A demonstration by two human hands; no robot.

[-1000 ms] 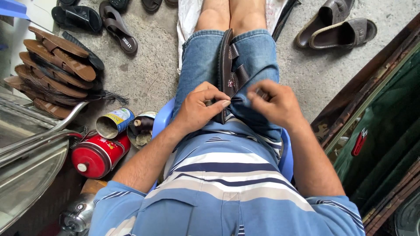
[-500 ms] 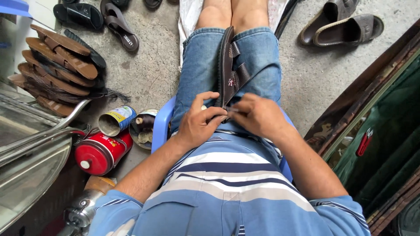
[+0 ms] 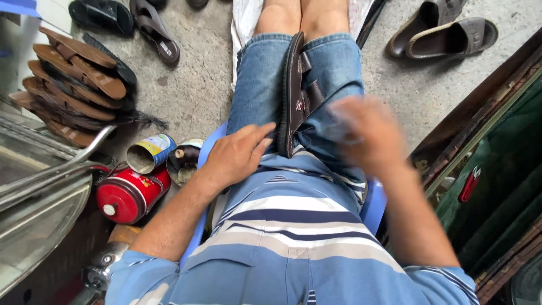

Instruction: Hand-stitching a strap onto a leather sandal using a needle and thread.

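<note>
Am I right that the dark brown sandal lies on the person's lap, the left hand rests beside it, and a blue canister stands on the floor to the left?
Not quite: the head view shows the canister is red, not blue. The sandal does lie on the lap, with the left hand beside it.

red canister [image 3: 129, 194] | open tin can [image 3: 148, 152] | stacked brown soles [image 3: 76, 85] | grey sandals [image 3: 443, 31]

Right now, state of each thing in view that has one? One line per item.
Left hand: open, flat on the lap, fingertips at the sandal.
Right hand: raised, blurred; grip unclear.
Dark brown sandal: on edge between the thighs, straps facing the right thigh.
Tin can: on its side, open.
Red canister: lying on its side.
Brown soles: stacked.
</note>
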